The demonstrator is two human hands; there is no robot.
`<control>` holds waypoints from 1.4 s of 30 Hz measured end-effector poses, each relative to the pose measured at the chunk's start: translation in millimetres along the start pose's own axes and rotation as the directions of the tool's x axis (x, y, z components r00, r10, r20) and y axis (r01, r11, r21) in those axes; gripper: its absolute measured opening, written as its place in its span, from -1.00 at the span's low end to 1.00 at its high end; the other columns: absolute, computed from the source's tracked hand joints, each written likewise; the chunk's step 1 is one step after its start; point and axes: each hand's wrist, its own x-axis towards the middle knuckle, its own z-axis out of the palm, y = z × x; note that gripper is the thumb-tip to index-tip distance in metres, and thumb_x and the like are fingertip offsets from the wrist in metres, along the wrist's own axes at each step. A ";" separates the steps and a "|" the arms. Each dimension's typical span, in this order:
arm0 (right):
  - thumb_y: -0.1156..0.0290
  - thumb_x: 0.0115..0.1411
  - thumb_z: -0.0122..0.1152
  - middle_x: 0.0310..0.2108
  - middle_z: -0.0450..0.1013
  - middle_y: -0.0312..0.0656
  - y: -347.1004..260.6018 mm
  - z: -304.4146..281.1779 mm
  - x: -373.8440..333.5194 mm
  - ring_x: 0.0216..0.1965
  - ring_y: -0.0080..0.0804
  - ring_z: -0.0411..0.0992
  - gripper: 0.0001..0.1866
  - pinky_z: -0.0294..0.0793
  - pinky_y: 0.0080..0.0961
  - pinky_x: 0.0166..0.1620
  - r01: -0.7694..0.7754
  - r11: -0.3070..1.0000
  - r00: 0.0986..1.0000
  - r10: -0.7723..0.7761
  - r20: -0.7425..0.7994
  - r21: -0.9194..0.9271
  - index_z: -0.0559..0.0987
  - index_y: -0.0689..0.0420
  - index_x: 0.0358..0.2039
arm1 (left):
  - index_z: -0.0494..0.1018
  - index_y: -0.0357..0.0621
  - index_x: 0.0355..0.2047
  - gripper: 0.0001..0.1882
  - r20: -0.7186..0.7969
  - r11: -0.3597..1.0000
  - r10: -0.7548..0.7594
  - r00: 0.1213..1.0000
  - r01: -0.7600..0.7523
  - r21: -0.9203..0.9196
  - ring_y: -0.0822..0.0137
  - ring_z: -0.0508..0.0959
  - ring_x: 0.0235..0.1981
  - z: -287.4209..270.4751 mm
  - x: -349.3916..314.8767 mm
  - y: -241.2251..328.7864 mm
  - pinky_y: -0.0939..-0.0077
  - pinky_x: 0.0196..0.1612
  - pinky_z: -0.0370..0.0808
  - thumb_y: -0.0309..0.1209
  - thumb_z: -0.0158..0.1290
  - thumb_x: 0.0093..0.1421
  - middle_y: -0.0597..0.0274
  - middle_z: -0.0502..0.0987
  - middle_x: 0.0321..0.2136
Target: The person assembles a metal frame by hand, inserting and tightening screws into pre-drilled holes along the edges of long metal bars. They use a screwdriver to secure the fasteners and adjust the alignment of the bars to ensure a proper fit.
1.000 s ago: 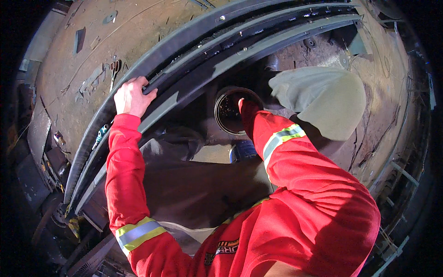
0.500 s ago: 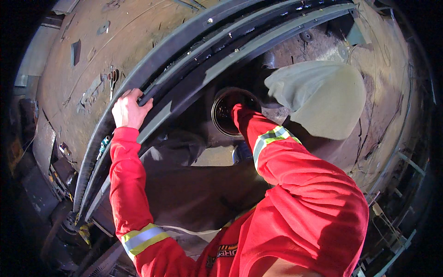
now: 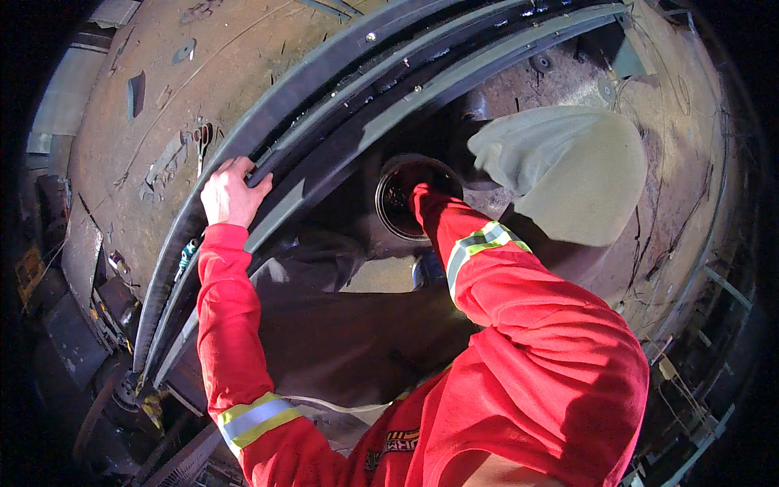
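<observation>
My left hand (image 3: 231, 193) grips the upper edge of the dark curved frame (image 3: 341, 89), fingers curled over the lip, thumb on the near side. Since a second ago this hand has slid a little to the left along the frame and taken a firmer hold; I judge it now serves as my brace.

My right arm runs forward into the round opening (image 3: 410, 195) in the dark housing below the frame. The right hand is inside the opening and hidden, so I cannot tell whether it is clenched or loose. The sleeve has stayed at the same depth over the last second, so I judge the work inside the opening is in progress, not finished.

A pale cloth (image 3: 568, 170) lies draped just right of the opening, apart from my sleeve. Pliers (image 3: 202, 140) lie on the rusty plate (image 3: 138, 122) beyond the frame, near my left hand but untouched.
</observation>
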 end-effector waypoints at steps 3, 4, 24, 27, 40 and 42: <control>0.28 0.16 0.00 0.02 0.41 -0.19 1.6 -0.1 -0.1 0.03 -0.22 0.39 -0.64 0.40 -0.17 -0.02 -0.005 1.000 1.000 0.005 -0.008 0.009 0.54 -0.04 -0.03 | 0.51 -0.13 -0.48 -0.70 -0.007 1.000 0.008 1.000 -0.008 0.003 0.08 0.54 -0.41 -1.1 0.1 0.7 0.26 -0.34 0.47 -0.21 0.26 -0.17 0.17 0.52 -0.48; 0.28 0.16 0.00 0.02 0.41 -0.19 2.3 -0.4 -0.3 0.03 -0.22 0.38 -0.64 0.40 -0.17 -0.02 -0.008 1.000 1.000 0.009 -0.014 0.014 0.53 -0.04 -0.03 | 0.51 -0.13 -0.48 -0.70 -0.006 1.000 0.002 1.000 -0.002 -0.001 0.08 0.55 -0.41 -1.2 -0.7 -0.6 0.26 -0.34 0.47 -0.21 0.26 -0.17 0.17 0.52 -0.48; 0.27 0.17 -0.02 0.04 0.40 -0.18 14.1 -1.0 -5.5 0.05 -0.22 0.37 -0.63 0.38 -0.17 0.01 -0.067 0.993 0.996 0.073 -0.059 0.100 0.52 -0.04 -0.01 | 0.49 -0.13 -0.51 -0.71 0.002 1.000 0.002 1.000 -0.002 -0.028 0.11 0.54 -0.42 1.6 1.0 -0.5 0.27 -0.35 0.46 -0.23 0.26 -0.18 0.19 0.52 -0.49; 0.27 0.17 -0.02 0.04 0.39 -0.17 7.6 0.0 -3.3 0.05 -0.22 0.37 -0.63 0.38 -0.17 0.01 -0.057 0.993 0.996 0.064 -0.066 0.108 0.51 -0.03 0.00 | 0.49 -0.14 -0.51 -0.71 -0.001 1.000 -0.004 1.000 0.004 -0.013 0.11 0.54 -0.43 -1.7 -1.1 0.8 0.27 -0.35 0.46 -0.23 0.26 -0.18 0.19 0.52 -0.49; 0.27 0.17 -0.03 0.05 0.38 -0.16 3.5 5.8 2.6 0.06 -0.22 0.36 -0.62 0.37 -0.18 0.03 -0.058 0.987 0.994 0.071 -0.085 0.153 0.50 -0.03 0.01 | 0.46 -0.13 -0.52 -0.70 -0.030 0.999 0.029 0.999 -0.030 -0.033 0.11 0.53 -0.47 2.2 2.4 -0.8 0.27 -0.39 0.45 -0.23 0.26 -0.20 0.18 0.49 -0.54; 0.27 0.17 -0.03 0.05 0.38 -0.16 2.0 6.4 1.9 0.06 -0.22 0.36 -0.62 0.37 -0.18 0.03 -0.056 0.985 0.994 0.071 -0.087 0.160 0.50 -0.03 0.01 | 0.46 -0.16 -0.51 -0.69 -0.034 0.998 0.032 0.999 -0.034 -0.049 0.13 0.52 -0.50 3.4 2.6 0.8 0.30 -0.40 0.43 -0.25 0.27 -0.20 0.15 0.48 -0.55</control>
